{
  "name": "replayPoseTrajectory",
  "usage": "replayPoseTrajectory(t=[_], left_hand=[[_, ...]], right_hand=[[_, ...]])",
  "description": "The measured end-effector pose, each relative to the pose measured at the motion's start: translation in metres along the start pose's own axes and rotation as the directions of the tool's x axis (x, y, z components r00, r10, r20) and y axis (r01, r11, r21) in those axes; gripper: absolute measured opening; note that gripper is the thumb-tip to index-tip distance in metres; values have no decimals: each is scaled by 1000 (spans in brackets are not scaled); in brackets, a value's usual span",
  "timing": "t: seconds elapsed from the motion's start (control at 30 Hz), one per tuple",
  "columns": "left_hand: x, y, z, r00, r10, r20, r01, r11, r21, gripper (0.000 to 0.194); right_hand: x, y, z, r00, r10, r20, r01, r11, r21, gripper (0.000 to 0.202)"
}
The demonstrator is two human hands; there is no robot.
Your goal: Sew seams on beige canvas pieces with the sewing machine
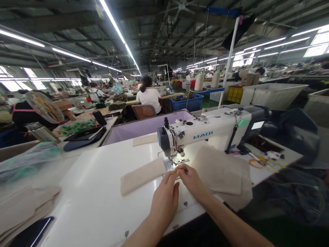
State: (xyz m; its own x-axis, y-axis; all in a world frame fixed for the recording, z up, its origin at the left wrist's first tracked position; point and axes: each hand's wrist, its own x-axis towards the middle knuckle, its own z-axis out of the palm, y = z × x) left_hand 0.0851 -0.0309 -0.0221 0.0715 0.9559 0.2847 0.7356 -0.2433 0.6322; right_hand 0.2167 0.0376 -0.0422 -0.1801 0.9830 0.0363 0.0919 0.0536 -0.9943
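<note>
My left hand [166, 193] and my right hand [189, 178] meet just in front of the needle area of a white sewing machine [203, 132]. The fingers of both are pinched together around something small at the machine's presser foot; what it is I cannot make out. A small dark item shows at my right fingertips. Left of the needle area, a folded beige fabric strip [142, 175] lies on the white table [95, 185]. Larger beige fabric pieces [221, 169] lie under the machine's arm, right of my right hand.
Orange-handled scissors [257, 162] lie at the table's right end. Behind the table is a purple-lined bin [144, 127]. Beige fabric [25, 209] and a dark phone-like object [33, 233] are at the lower left. A person in white [149, 97] sits ahead.
</note>
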Motion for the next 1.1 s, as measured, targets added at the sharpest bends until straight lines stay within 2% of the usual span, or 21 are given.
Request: replayPoseTrajectory(t=[0.07,0.1,0.17,0.23,0.3,0.4,0.57,0.63,0.7,0.8,0.9,0.97,1.0,1.07,1.1], left_hand=[[4,1,-7,981,183,-58,-184,983,-13,38],[4,2,-12,968,250,-15,-250,968,-26,37],[3,7,-20,928,337,161,-326,941,-92,29],[-3,15,-25,872,382,306,-346,923,-167,23],[-10,24,-28,844,397,361,-347,917,-197,19],[-17,35,-29,842,409,353,-384,913,-140,16],[-17,59,-40,845,465,265,-481,877,-7,18],[-17,72,-44,842,489,230,-496,868,-29,18],[-20,84,-45,840,513,179,-508,858,-74,18],[-28,98,-44,847,516,128,-496,854,-155,16],[-39,110,-44,842,505,189,-473,860,-191,14],[-44,116,-43,853,484,196,-453,872,-185,15],[-45,118,-42,877,446,176,-413,889,-195,15],[-45,119,-37,955,277,109,-240,934,-266,15],[-44,118,-32,987,138,85,-103,940,-324,17]], right_hand=[[-22,3,-10,993,-112,40,116,987,-112,22],[-36,4,-16,989,-120,85,131,982,-136,24],[-65,7,-28,982,-100,162,123,982,-140,27],[-91,8,-39,964,-58,259,89,990,-109,32],[-107,5,-51,936,14,352,22,995,-100,34],[-112,-10,-70,900,79,428,-23,990,-136,29],[-99,-52,-110,822,125,555,-16,980,-196,19],[-95,-65,-123,735,123,667,-67,992,-109,22],[-93,-71,-132,683,79,727,-134,991,18,27],[-94,-67,-140,663,3,749,-228,953,198,32],[-99,-60,-145,642,-81,763,-300,889,347,32],[-101,-59,-147,647,-114,754,-303,869,392,34],[-102,-60,-146,679,-108,726,-286,872,397,35],[-102,-59,-140,814,-52,578,-216,897,385,39],[-101,-58,-134,891,-10,453,-172,918,358,41]])
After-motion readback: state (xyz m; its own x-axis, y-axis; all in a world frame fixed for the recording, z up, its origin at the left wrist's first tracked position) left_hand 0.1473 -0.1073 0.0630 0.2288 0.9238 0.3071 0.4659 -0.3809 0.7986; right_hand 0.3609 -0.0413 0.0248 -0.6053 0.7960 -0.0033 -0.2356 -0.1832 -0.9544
